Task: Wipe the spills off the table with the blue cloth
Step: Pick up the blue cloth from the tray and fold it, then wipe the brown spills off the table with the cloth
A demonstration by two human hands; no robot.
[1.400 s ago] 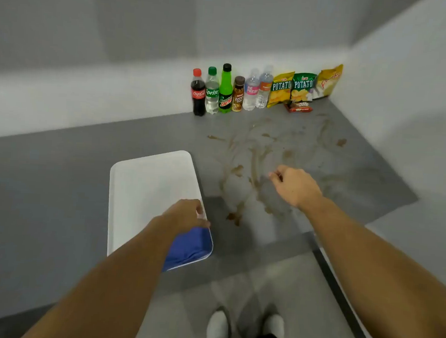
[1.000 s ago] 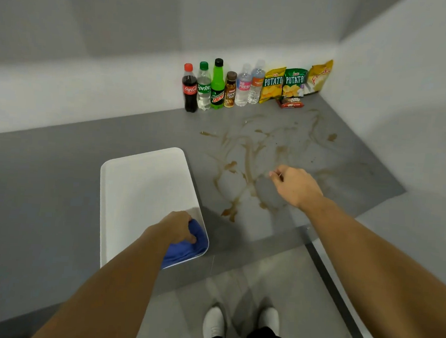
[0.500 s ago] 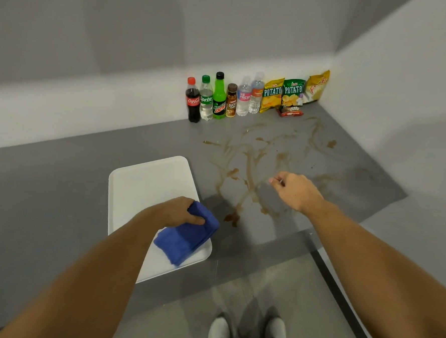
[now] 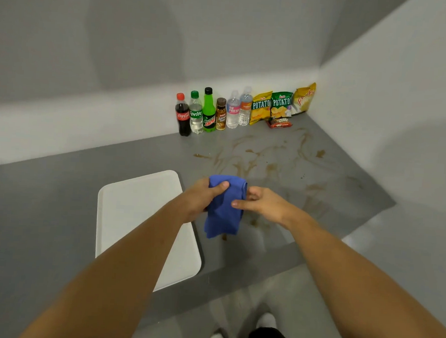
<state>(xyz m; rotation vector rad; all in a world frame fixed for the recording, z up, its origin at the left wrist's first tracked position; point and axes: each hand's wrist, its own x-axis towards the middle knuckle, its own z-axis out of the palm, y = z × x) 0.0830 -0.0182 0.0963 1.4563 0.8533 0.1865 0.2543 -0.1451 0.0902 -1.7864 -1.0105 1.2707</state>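
Note:
The blue cloth (image 4: 223, 210) hangs folded above the grey table (image 4: 58, 198), just right of the white tray. My left hand (image 4: 200, 197) grips its upper left part, thumb over the top. My right hand (image 4: 263, 201) pinches its right edge with thumb and fingers. Brown spills (image 4: 248, 165) streak the table beyond and to the right of the cloth, with smaller brown spots (image 4: 254, 221) under my right wrist.
A white tray (image 4: 133, 207) lies on the table to the left. Several drink bottles (image 4: 207, 113) and snack bags (image 4: 280, 104) line the back wall near the corner. The right wall (image 4: 402, 114) closes the table's far side. The table's front edge (image 4: 223, 273) is by my feet.
My left hand lifted the blue cloth off the tray and carried it right and up over the table. My right hand came left and took hold of the cloth's edge.

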